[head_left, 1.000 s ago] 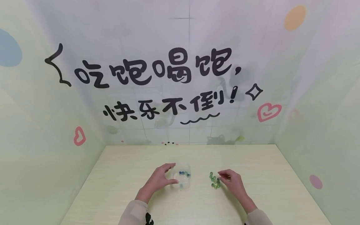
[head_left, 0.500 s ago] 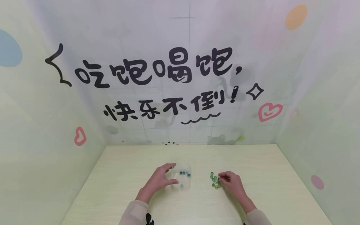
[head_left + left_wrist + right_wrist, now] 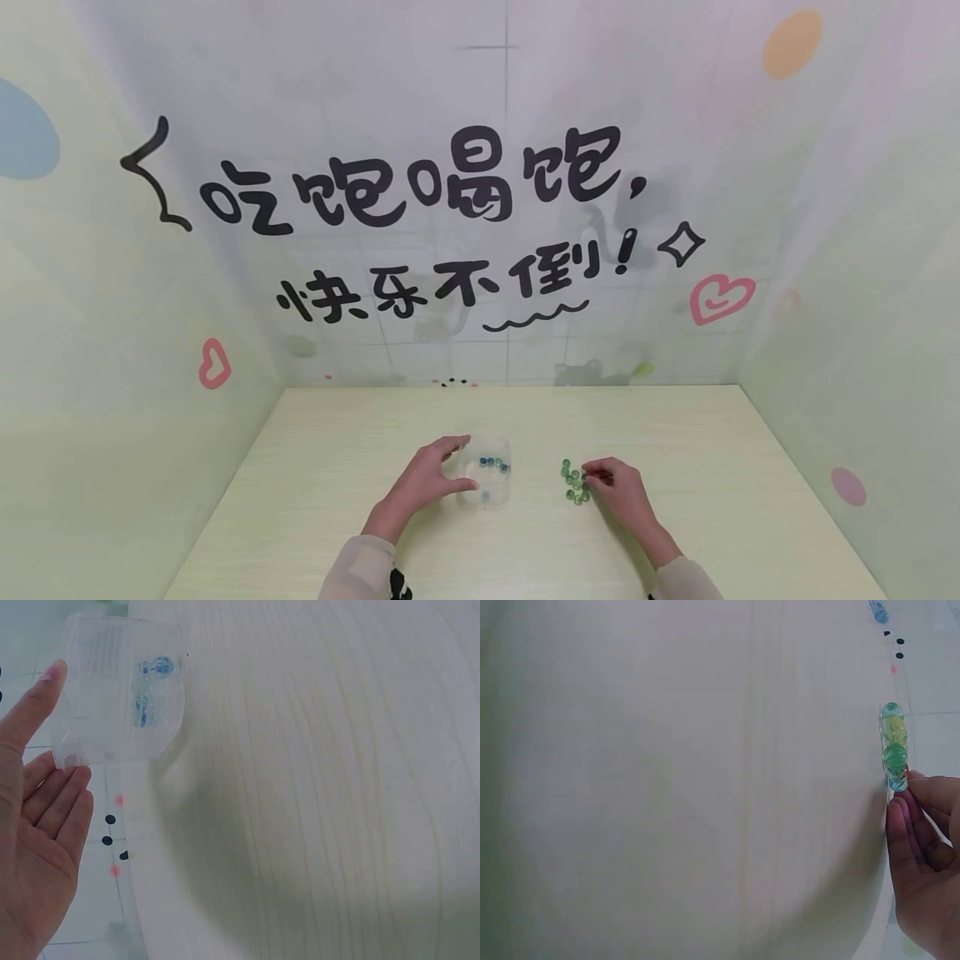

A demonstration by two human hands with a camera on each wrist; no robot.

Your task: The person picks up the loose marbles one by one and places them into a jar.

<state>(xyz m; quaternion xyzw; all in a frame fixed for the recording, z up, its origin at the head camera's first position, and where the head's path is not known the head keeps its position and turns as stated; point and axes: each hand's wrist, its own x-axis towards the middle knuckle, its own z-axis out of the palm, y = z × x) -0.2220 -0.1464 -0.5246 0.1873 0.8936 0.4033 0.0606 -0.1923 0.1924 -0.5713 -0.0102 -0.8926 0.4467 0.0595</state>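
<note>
A pale printed backdrop (image 3: 405,75) rises behind and on both sides, carrying thick black Chinese lettering (image 3: 480,175), pink heart outlines (image 3: 722,298) and soft coloured dots (image 3: 792,44). It meets a broad tabletop (image 3: 337,417), light cream with a fine wood grain.

The left hand (image 3: 423,479) reaches in from a thin, pale sleeve (image 3: 360,567); its thumb and fingers are spread apart, gripping the left side of a clear plastic box (image 3: 90,660) at two places. The right hand (image 3: 618,487) is nearly closed, thumb and fingertips together, pinching a bluish marble (image 3: 898,784) at the right edge of the cluster of green glass marbles (image 3: 570,495).

The box is thin-walled and see-through, squarish with rounded corners, and stands near the middle of the tabletop. Inside is a short row of blue marbles (image 3: 504,468); whether a paler blue spot nearer the person is another marble or a reflection, I cannot tell. The cluster lies on bare wood grain to the box's right, its round, translucent marbles touching or just beside one another, some showing yellow swirls.
</note>
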